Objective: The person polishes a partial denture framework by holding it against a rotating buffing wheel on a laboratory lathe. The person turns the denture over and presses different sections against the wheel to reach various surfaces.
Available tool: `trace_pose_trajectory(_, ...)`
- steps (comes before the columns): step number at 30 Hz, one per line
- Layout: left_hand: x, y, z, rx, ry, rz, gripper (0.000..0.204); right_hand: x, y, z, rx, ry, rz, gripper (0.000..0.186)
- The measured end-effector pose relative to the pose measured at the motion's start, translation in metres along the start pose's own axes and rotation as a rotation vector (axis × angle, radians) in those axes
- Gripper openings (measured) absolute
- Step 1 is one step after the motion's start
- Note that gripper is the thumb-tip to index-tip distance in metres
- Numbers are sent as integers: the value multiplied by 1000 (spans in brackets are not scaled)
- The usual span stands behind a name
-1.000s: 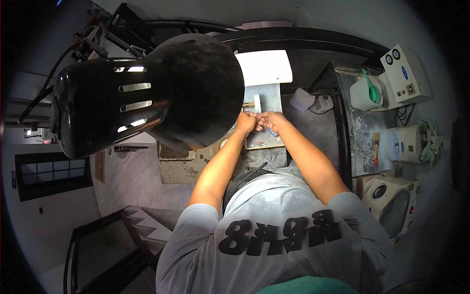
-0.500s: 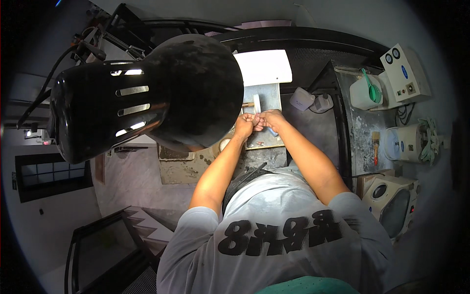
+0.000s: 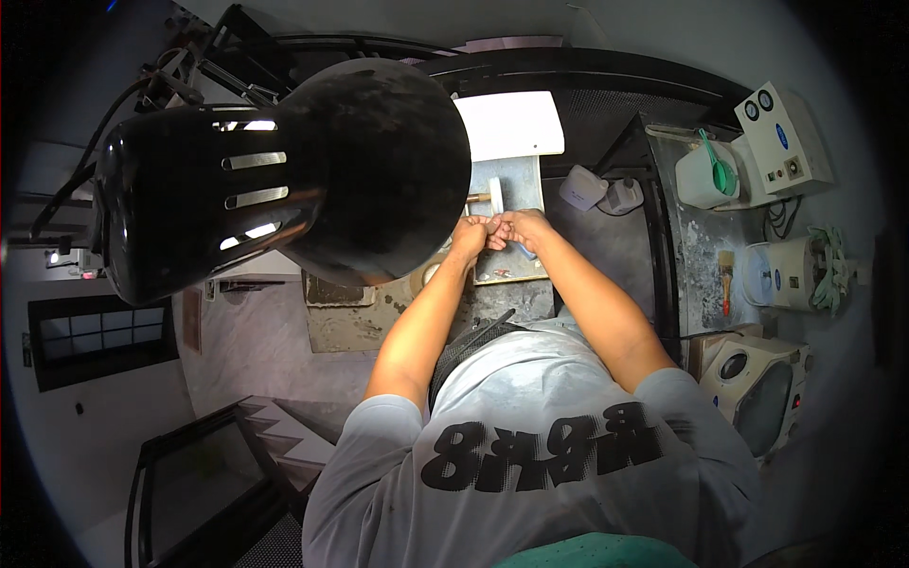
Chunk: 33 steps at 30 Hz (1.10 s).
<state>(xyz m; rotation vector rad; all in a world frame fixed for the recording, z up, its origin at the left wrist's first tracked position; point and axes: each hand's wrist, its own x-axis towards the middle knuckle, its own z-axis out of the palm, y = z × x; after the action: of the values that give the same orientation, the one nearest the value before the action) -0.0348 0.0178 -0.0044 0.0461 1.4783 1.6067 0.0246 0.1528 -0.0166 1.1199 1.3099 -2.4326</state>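
a black lamp shade fills the upper left — white machines and a brush at right.

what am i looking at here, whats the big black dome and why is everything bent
There is no machine here. A camera worn on a person's head looks down through a fisheye lens, which bends straight edges. The black dome is a lamp shade close to the camera. The two forearms rising from below are the person's own. The left hand and right hand meet fingertip to fingertip over a small metal plate on the workbench. They seem to pinch something tiny; I cannot tell what. A hammer lies just beyond, and white bench machines stand to the right.
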Motion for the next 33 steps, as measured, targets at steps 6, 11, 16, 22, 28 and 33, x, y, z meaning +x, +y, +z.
trace_pose_trajectory(6,3,5,4,-26,5,-21,19,4,2,-6,24,25,13,12)
trace_pose_trajectory(11,1,4,1,-50,-4,-30,18,2,0,-3,-5,37,4,10)
trace_pose_trajectory(16,0,-3,-4,-117,-54,-32,15,-2,-3,2,-62,-7,-35,9)
trace_pose_trajectory(22,-6,-6,1,-79,62,64,11,-5,-3,6,-77,11,-51,10)
trace_pose_trajectory(28,-3,-14,3,23,123,206,9,-5,0,3,-40,10,-21,14)
trace_pose_trajectory(33,2,-23,3,30,163,329,10,1,3,-1,-2,20,-9,15)
